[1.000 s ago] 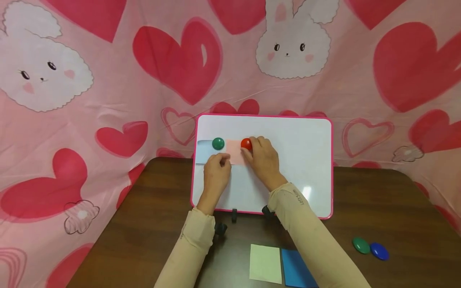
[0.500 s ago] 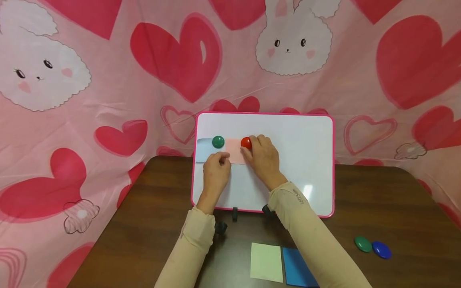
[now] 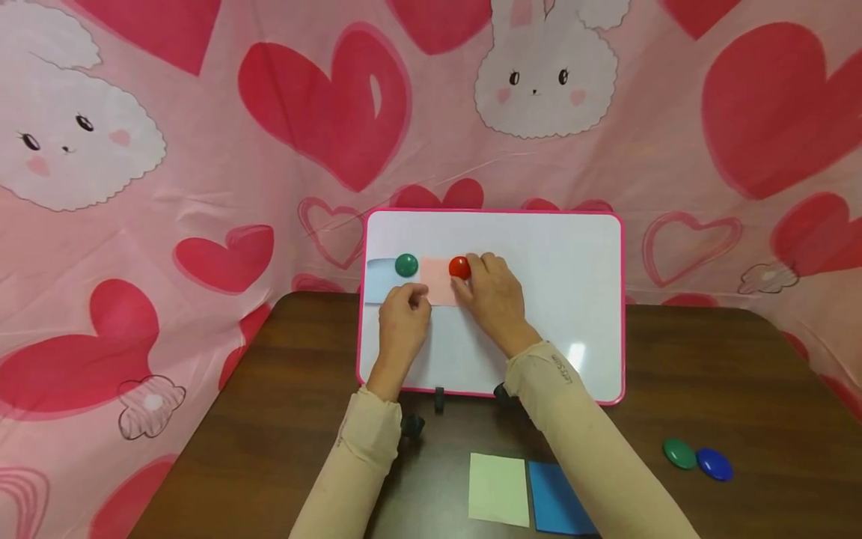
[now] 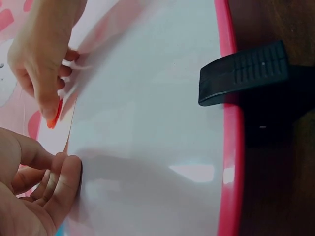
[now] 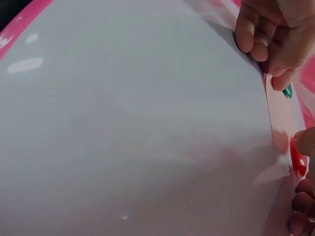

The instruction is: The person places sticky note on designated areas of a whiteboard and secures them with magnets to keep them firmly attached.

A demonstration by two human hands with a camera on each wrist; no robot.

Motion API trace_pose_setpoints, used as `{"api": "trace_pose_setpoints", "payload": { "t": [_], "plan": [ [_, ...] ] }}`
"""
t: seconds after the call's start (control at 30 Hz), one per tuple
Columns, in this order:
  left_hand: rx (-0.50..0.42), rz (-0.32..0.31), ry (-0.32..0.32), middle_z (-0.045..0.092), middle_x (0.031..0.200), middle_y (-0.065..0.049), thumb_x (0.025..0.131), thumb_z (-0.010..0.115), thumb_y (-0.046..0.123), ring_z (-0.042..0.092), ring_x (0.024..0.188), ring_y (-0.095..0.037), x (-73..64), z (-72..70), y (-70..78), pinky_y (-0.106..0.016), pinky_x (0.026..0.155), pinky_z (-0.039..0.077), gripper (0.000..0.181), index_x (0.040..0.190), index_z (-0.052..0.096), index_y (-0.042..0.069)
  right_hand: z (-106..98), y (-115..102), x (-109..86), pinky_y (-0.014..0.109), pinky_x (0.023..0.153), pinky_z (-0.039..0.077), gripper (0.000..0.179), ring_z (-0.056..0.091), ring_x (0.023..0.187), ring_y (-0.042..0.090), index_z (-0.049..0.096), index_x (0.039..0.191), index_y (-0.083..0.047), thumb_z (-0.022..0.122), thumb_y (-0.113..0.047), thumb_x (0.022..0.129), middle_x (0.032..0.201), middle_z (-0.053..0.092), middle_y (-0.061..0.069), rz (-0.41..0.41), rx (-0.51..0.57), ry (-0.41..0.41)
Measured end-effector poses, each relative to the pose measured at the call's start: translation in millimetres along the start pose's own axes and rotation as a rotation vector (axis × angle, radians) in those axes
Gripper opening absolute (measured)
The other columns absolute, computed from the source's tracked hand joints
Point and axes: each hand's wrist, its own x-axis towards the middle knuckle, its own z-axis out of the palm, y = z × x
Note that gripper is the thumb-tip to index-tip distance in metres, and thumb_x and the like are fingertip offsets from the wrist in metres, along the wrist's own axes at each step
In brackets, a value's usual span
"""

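Observation:
A whiteboard (image 3: pixel 552 322) with a pink frame stands tilted on the table. A pink sticky note (image 3: pixel 439 283) lies against it, beside a light blue note (image 3: pixel 380 283) topped by a green round magnet (image 3: pixel 406 265). My right hand (image 3: pixel 497 299) pinches a red round magnet (image 3: pixel 459 267) between thumb and fingers at the pink note's upper right corner. My left hand (image 3: pixel 404 322) holds the pink note's lower left edge with thumb and forefinger. Its other fingers curl against the board, as the right wrist view shows.
On the table lie a pale green note (image 3: pixel 498 490) and a blue note (image 3: pixel 560 500), partly under the right forearm. Another green magnet (image 3: pixel 679 454) and a blue magnet (image 3: pixel 714 464) are at the right. A black clip foot (image 3: pixel 439 400) grips the board's lower edge.
Both hands stay in the same place on the board, the right still pinching the red magnet. The head view has shifted slightly.

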Motion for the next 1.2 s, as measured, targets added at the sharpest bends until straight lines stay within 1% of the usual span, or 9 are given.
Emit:
{"api": "trace_pose_setpoints", "payload": {
  "t": [0.17, 0.3, 0.53, 0.67, 0.83, 0.9, 1.03, 1.1, 1.2],
  "plan": [
    [0.027, 0.005, -0.011, 0.063, 0.096, -0.011, 0.095, 0.062, 0.007, 0.059, 0.087, -0.025, -1.0, -2.1, 0.1, -0.037, 0.080, 0.054, 0.020, 0.110, 0.074, 0.001, -17, 10, -13.8, 0.040, 0.077, 0.057, 0.050, 0.059, 0.088, 0.031, 0.062, 0.125, 0.005, 0.078, -0.027, 0.090, 0.101, 0.063, 0.018, 0.020, -0.005, -0.045],
    [0.089, 0.006, -0.040, 0.062, 0.095, -0.009, 0.096, 0.061, 0.012, 0.058, 0.084, -0.024, -3.8, -5.8, 3.4, -0.040, 0.077, 0.052, 0.023, 0.114, 0.074, 0.004, -43, 20, -32.7, 0.042, 0.077, 0.057, 0.051, 0.060, 0.091, 0.031, 0.063, 0.127, 0.005, 0.079, -0.026, 0.089, 0.104, 0.063, 0.018, 0.087, 0.019, -0.063],
    [0.137, -0.012, -0.157, 0.067, 0.096, -0.006, 0.098, 0.057, 0.019, 0.058, 0.083, -0.024, -12.6, -12.5, 6.8, -0.041, 0.073, 0.050, 0.031, 0.124, 0.070, 0.008, -96, 34, -82.0, 0.043, 0.067, 0.055, 0.049, 0.061, 0.080, 0.027, 0.065, 0.127, 0.003, 0.081, -0.020, 0.087, 0.092, 0.062, 0.014, 0.187, 0.067, -0.128],
    [0.159, -0.002, -0.286, 0.063, 0.087, -0.004, 0.099, 0.057, 0.021, 0.055, 0.076, -0.022, -23.9, -17.1, 9.5, -0.037, 0.065, 0.049, 0.032, 0.127, 0.068, 0.011, -122, 47, -119.2, 0.044, 0.065, 0.055, 0.046, 0.061, 0.078, 0.026, 0.065, 0.125, 0.002, 0.081, -0.014, 0.085, 0.089, 0.062, 0.011, 0.215, 0.051, -0.177],
    [0.219, 0.021, -0.521, 0.060, 0.079, 0.002, 0.098, 0.065, 0.023, 0.055, 0.071, -0.020, -47.1, -23.3, 13.8, -0.034, 0.064, 0.051, 0.024, 0.118, 0.071, 0.012, -145, 66, -165.8, 0.034, 0.059, 0.051, 0.041, 0.055, 0.072, 0.017, 0.069, 0.118, 0.002, 0.083, -0.010, 0.081, 0.083, 0.058, 0.002, 0.244, 0.026, -0.179],
    [0.250, 0.052, -0.614, 0.059, 0.079, 0.004, 0.097, 0.067, 0.022, 0.055, 0.072, -0.018, -57.5, -24.5, 14.6, -0.034, 0.066, 0.050, 0.017, 0.110, 0.072, 0.013, -152, 72, -181.6, 0.036, 0.060, 0.049, 0.037, 0.053, 0.072, 0.017, 0.070, 0.115, 0.001, 0.082, -0.010, 0.082, 0.083, 0.059, 0.001, 0.271, 0.025, -0.178],
    [0.312, 0.139, -0.765, 0.058, 0.076, 0.008, 0.094, 0.069, 0.020, 0.054, 0.072, -0.014, -78.1, -25.2, 14.6, -0.033, 0.069, 0.049, 0.004, 0.093, 0.070, 0.016, -168, 78, -207.6, 0.050, 0.075, 0.051, 0.033, 0.062, 0.086, 0.026, 0.070, 0.117, -0.003, 0.077, -0.016, 0.088, 0.098, 0.067, 0.008, 0.384, 0.042, -0.259],
    [0.336, 0.170, -0.827, 0.057, 0.075, 0.011, 0.093, 0.070, 0.020, 0.053, 0.071, -0.012, -87.7, -25.4, 15.0, -0.031, 0.069, 0.048, 0.006, 0.087, 0.069, 0.018, -177, 78, -218.5, 0.054, 0.078, 0.051, 0.032, 0.063, 0.091, 0.029, 0.069, 0.120, -0.005, 0.075, -0.020, 0.092, 0.104, 0.068, 0.009, 0.445, 0.045, -0.307],
    [0.375, 0.203, -0.911, 0.055, 0.073, 0.013, 0.091, 0.074, 0.025, 0.051, 0.068, -0.007, -102.5, -24.9, 15.9, -0.029, 0.066, 0.046, 0.011, 0.084, 0.066, 0.021, -187, 79, -232.7, 0.045, 0.073, 0.052, 0.030, 0.061, 0.086, 0.023, 0.071, 0.119, -0.008, 0.074, -0.023, 0.093, 0.101, 0.068, 0.005, 0.508, 0.036, -0.330]
  ]
}}
